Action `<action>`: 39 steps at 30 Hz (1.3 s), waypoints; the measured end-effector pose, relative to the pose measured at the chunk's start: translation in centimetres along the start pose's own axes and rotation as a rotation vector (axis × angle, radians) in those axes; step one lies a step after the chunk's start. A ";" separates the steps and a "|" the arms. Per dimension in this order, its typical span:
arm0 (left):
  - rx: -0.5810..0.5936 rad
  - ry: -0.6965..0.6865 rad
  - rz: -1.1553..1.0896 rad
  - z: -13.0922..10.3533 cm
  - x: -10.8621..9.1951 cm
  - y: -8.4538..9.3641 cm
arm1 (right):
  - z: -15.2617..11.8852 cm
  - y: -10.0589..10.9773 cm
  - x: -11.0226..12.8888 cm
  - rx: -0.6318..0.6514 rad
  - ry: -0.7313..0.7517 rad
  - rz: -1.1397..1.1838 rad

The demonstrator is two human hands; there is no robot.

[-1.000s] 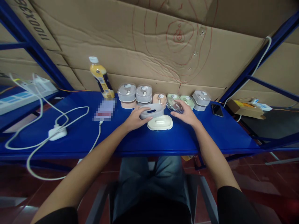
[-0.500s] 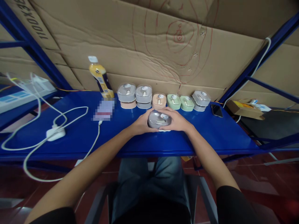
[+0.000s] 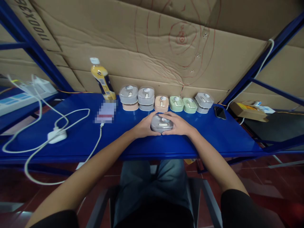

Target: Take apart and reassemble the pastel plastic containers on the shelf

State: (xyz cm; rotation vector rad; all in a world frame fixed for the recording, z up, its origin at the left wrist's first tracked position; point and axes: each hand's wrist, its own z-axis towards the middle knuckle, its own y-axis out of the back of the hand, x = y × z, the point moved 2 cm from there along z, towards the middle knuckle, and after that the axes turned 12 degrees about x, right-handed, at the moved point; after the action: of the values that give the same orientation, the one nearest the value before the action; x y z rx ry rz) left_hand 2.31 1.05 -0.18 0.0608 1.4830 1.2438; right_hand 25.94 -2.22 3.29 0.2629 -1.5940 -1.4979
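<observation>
A grey lidded box (image 3: pixel 161 124) with a clear top, a small light tab and a round sticker is held between both hands near the front of the blue table (image 3: pixel 152 147). My left hand (image 3: pixel 144 126) wraps its left side, and my right hand (image 3: pixel 179 124) grips its right side with fingers over the back of the lid. Behind them stands a row of similar boxes: a grey one (image 3: pixel 128 93) on a pink one, a stacked grey pair (image 3: pixel 146 96), an orange one (image 3: pixel 161 104), two green ones (image 3: pixel 176 104) and a grey stack (image 3: pixel 204 100).
A yellow bottle (image 3: pixel 102 79) stands at the back left, beside a blurred item (image 3: pixel 106 111) with a cable. A white adapter (image 3: pixel 57 135) with looping cords lies at left. At right are a phone (image 3: pixel 220 112) and an open cardboard box (image 3: pixel 248 112). Cardboard lines the back.
The held grey box has turned slightly, so its tab now faces the front and looks level. The white edge under its right front no longer shows. Both hands remain around it.
</observation>
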 end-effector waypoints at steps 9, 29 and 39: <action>-0.218 -0.034 -0.083 -0.3 0.0 1.0 | -2.2 3.2 -1.5 -0.235 -0.054 0.032; -0.168 0.022 0.106 -0.1 -0.3 0.9 | -0.2 6.4 -8.4 -0.805 -0.960 -0.491; -0.186 0.014 0.118 -0.1 -0.1 0.8 | 6.5 1.5 -3.6 -0.257 -0.331 -0.404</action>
State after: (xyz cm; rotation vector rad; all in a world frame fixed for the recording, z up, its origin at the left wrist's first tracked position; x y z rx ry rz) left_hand 1.86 1.28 0.44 0.0157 1.3854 1.4755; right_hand 23.95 5.05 3.95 0.2044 -1.6423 -2.1292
